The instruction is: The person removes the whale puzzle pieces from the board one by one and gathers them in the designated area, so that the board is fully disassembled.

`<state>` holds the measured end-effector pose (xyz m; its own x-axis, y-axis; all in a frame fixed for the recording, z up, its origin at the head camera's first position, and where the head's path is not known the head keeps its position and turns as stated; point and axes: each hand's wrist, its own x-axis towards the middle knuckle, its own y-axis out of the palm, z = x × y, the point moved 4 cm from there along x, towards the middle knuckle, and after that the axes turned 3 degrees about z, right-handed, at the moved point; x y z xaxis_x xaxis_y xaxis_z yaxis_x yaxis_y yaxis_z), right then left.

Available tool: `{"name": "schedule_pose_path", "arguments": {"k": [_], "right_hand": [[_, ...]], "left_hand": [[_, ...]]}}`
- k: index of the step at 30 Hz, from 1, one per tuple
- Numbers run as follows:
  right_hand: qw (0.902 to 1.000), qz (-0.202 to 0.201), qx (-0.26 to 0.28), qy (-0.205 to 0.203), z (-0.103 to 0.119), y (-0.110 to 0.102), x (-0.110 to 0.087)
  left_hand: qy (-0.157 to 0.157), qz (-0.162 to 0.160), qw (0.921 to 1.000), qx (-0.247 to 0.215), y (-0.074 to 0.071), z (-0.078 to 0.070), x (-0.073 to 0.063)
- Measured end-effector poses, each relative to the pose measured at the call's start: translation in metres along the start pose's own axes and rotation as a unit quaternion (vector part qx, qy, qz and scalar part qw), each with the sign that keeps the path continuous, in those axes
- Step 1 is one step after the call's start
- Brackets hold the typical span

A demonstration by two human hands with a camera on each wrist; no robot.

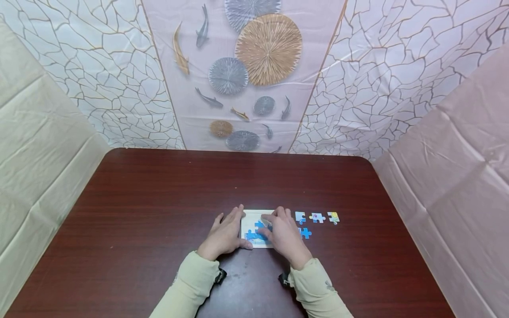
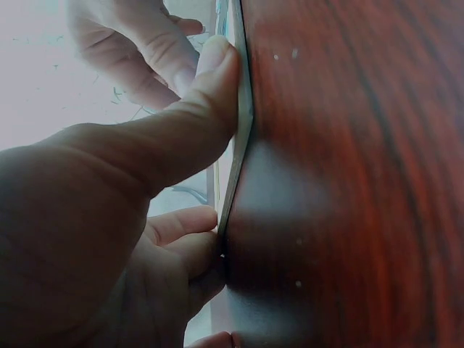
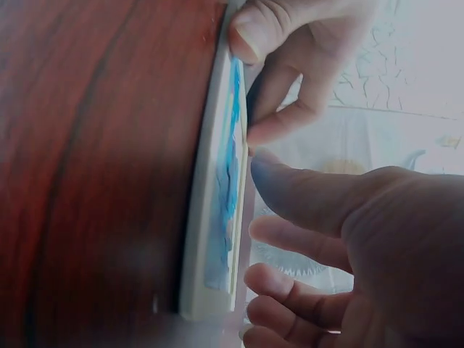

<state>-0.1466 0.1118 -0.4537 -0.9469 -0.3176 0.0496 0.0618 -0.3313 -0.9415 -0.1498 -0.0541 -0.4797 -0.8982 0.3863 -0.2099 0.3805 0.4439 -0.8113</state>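
A shallow pale puzzle tray (image 1: 257,245) lies on the table in the head view, with joined blue jigsaw pieces (image 1: 254,235) in its near part. My left hand (image 1: 226,234) holds the tray's left end, thumb at the near edge and fingertips near the far corner. In the left wrist view, the left thumb (image 2: 214,65) lies against the tray's edge. My right hand (image 1: 287,234) is over the tray's right side and hides it. The right thumb (image 3: 286,185) and fingers are spread close to the puzzle surface, with no piece visible between them.
To the right of the tray lie several loose jigsaw pieces: a white and blue piece (image 1: 300,217), a white piece (image 1: 317,217), a yellow piece (image 1: 333,217) and a blue piece (image 1: 305,233). The dark red wooden table (image 1: 139,229) is bordered by patterned cloth walls.
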Motion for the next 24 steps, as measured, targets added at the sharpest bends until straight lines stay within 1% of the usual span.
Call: {"name": "schedule_pose_path", "arguments": {"k": [4, 7, 13, 24], "right_hand": [[0.9999, 0.014, 0.005, -0.005, 0.0037, 0.0031, 0.0005], [0.9997, 0.023, 0.004, -0.001, 0.0046, 0.0054, 0.0011], [0.9996, 0.027, 0.005, 0.003, 0.0059, 0.0068, 0.0025], [0.9983, 0.051, 0.005, 0.026, 0.0068, 0.0089, 0.0081]], "left_hand": [[0.002, 0.001, 1.0000, 0.000, 0.0007, 0.0004, 0.0000], [0.003, 0.000, 1.0000, -0.003, 0.0009, 0.0007, 0.0001], [0.003, -0.003, 1.0000, -0.006, 0.0005, 0.0010, 0.0002], [0.002, -0.004, 1.0000, -0.002, 0.0016, 0.0017, 0.0010]]}}
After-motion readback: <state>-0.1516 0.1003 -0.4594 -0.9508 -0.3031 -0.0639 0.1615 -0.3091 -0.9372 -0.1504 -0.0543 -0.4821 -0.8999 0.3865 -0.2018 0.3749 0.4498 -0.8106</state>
